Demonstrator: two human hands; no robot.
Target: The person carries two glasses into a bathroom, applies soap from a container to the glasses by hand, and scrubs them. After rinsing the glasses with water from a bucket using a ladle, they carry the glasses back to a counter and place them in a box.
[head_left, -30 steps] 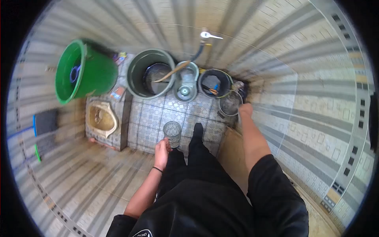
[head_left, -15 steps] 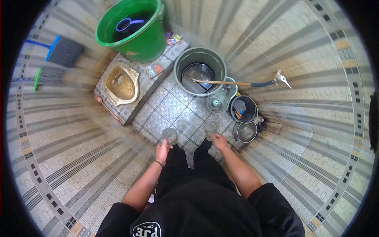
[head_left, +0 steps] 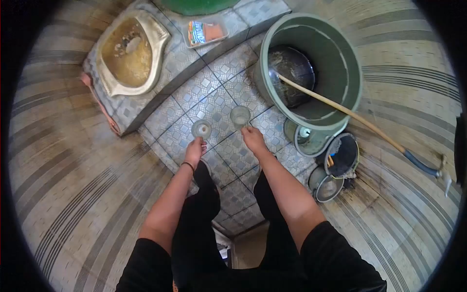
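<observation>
My left hand (head_left: 195, 150) is closed at the near side of a clear glass mug (head_left: 201, 129), which holds a small pale spot inside. Slightly higher in the view, my right hand (head_left: 254, 139) grips a second clear glass mug (head_left: 240, 116) in the same way. The fingers hide where each mug is held. Both arms reach forward, and the two mugs are side by side, a short gap apart, over the patterned floor tiles (head_left: 209, 92).
A large grey-green bucket (head_left: 270, 92) stands right of the mugs, a hose (head_left: 340, 104) running into it from a tap (head_left: 443, 175). Smaller pails (head_left: 327, 187) sit beside it. At left, a squat toilet (head_left: 158, 73) is set in a raised step, near a soap packet (head_left: 206, 33).
Both hands have gone forward and lower, away from my body, carrying the mugs closer together. My view has tipped down, so most of the green tub has left it.
</observation>
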